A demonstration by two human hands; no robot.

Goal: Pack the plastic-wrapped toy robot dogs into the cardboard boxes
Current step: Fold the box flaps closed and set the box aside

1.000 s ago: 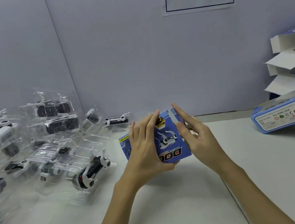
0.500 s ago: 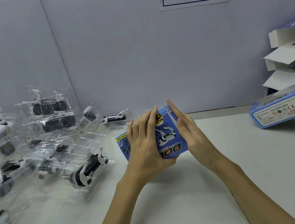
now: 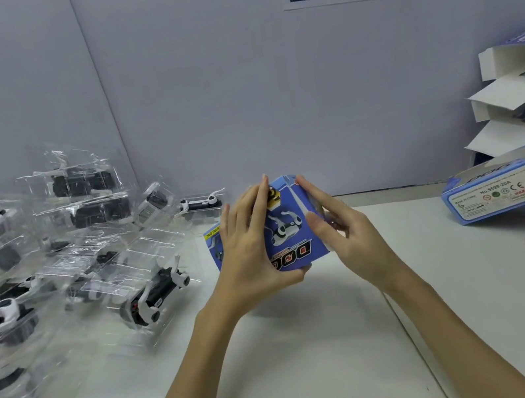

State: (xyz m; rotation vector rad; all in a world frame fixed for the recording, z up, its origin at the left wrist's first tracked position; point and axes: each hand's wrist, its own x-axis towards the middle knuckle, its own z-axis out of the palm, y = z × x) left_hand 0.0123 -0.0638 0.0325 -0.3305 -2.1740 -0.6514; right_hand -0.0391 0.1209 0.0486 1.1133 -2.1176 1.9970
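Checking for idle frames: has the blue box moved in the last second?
Yes, slightly: the blue box rose against the bagged toy dog by the wall.

Wrapped toy dogs (image 3: 147, 296) lie left, open boxes (image 3: 509, 185) right.

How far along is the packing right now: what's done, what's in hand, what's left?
Done: nothing clearly finished; a blue box lies on the right, contents not visible. In hand: the left hand grips a blue dog box while the right hand works its side; whether a toy is inside cannot be seen. Left: a pile of wrapped toy dogs on the left, and open empty boxes stacked far right.
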